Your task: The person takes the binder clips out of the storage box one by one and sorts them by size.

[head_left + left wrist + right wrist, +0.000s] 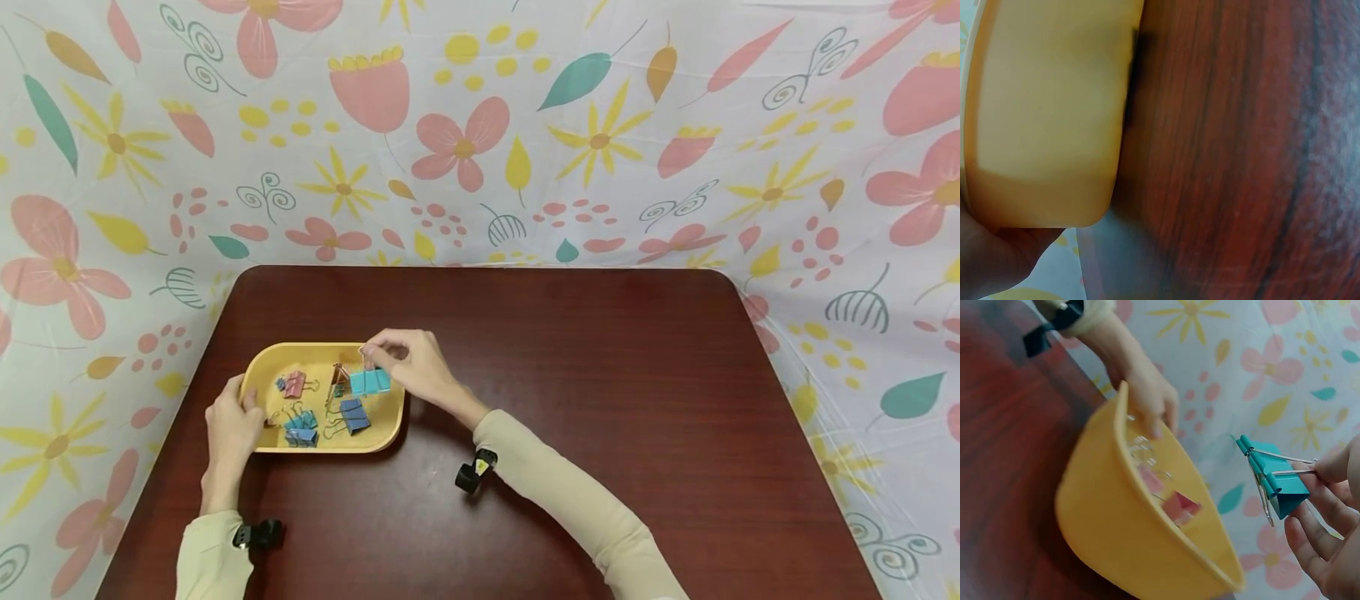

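A yellow tray [390, 429] of binder clips stands at the left of the table. My left hand [231, 425] grips its left end, thumb over the rim and fingers outside. In the left wrist view, part of that hand shows beneath the tray's end wall [1047, 125]. Over the tray's right part, my right hand [416, 362] pinches a large teal binder clip [371, 382] by a wire handle. The right wrist view shows this teal clip [1275, 475] raised beside the tray's rim, its other handle folded down.
Inside the tray lie a pink binder clip [295, 384], a dark blue one [354, 415], and several other blue, teal and brownish clips. The dark red-brown table [585, 358] extends to the right. A flowered cloth [465, 108] hangs behind and at both sides.
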The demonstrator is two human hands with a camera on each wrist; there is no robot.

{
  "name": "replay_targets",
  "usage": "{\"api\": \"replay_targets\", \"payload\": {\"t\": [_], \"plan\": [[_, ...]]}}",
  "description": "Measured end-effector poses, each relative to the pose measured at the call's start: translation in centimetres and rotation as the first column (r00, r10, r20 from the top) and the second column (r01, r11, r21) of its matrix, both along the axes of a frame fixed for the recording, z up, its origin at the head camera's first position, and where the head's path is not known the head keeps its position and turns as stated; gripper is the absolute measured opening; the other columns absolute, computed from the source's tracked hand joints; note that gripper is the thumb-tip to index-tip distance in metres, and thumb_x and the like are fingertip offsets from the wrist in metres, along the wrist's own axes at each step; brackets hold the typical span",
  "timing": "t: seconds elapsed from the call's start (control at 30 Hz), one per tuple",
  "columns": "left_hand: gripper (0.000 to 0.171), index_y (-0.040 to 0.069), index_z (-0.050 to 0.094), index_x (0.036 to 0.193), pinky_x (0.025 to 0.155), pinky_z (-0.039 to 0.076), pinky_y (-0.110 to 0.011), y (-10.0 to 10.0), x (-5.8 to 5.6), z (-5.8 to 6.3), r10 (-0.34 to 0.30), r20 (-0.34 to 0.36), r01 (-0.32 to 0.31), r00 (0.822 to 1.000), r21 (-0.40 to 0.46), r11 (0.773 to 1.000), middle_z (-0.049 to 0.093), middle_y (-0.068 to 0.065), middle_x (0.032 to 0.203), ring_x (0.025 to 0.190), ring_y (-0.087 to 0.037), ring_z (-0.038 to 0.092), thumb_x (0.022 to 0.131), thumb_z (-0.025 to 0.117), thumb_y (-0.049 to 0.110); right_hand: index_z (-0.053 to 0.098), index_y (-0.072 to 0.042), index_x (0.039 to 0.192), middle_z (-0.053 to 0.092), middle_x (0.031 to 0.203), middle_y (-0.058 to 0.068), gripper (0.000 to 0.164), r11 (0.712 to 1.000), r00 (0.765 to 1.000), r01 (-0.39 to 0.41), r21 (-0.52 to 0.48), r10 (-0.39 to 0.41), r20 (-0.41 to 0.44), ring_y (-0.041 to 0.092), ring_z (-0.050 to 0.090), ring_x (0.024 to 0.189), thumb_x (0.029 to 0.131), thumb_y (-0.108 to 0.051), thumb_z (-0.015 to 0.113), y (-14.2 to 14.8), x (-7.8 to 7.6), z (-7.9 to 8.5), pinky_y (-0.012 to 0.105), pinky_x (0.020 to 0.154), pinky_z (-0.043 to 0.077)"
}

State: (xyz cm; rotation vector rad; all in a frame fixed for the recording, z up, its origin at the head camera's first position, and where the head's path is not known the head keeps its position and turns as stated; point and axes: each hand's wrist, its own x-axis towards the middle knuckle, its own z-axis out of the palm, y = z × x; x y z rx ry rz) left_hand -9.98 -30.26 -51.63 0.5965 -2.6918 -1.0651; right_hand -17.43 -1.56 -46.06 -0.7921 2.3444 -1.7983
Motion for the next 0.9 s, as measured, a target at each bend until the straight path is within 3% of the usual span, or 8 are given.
{"api": "replay_targets", "payload": {"t": [0.17,0.43,0.7,0.9], "plan": [[0.039,-0.005,0.053,0.139,0.098,0.041,-0.062,0.0,0.0,0.2,0.004,0.011,-0.004,1.0,0.007,1.0,0.061,-0.036,0.126,0.116,-0.05,0.055,0.105,0.043,0.01,0.078,-0.013,0.094,0.075,0.079,-0.002,0.015,0.997,0.996,0.081,-0.009,-0.081,-0.023,0.004,0.068,0.067,0.098,-0.021,0.066,1.7,-1.3,0.4,0.023,0.065,0.053],[0.039,-0.005,0.053,0.138,0.096,0.041,-0.061,0.1,0.4,0.1,0.001,0.018,-0.001,1.0,0.014,1.0,0.062,-0.035,0.123,0.113,-0.049,0.055,0.105,0.042,0.011,0.077,-0.019,0.091,0.074,0.079,-0.003,0.015,0.988,0.988,0.154,-0.001,-0.154,-0.024,0.008,0.068,0.069,0.099,-0.025,0.066,4.0,-2.5,-0.3,0.027,0.065,0.051],[0.038,-0.005,0.053,0.138,0.096,0.041,-0.062,0.2,0.4,0.0,0.007,0.014,-0.007,1.0,0.014,1.0,0.061,-0.036,0.122,0.113,-0.049,0.055,0.105,0.043,0.011,0.076,-0.019,0.092,0.073,0.079,-0.001,0.015,0.976,0.976,0.216,0.033,-0.217,0.003,0.012,0.066,0.069,0.1,-0.025,0.065,6.2,-3.2,-1.7,0.027,0.064,0.049],[0.039,-0.006,0.053,0.138,0.095,0.041,-0.062,0.2,0.5,0.0,0.008,0.014,-0.008,1.0,0.014,1.0,0.061,-0.036,0.123,0.113,-0.049,0.054,0.105,0.042,0.012,0.076,-0.019,0.093,0.072,0.078,-0.003,0.015,0.968,0.972,0.235,0.086,-0.235,-0.003,0.01,0.065,0.069,0.1,-0.025,0.063,7.3,-3.5,-3.6,0.024,0.066,0.048]]}}
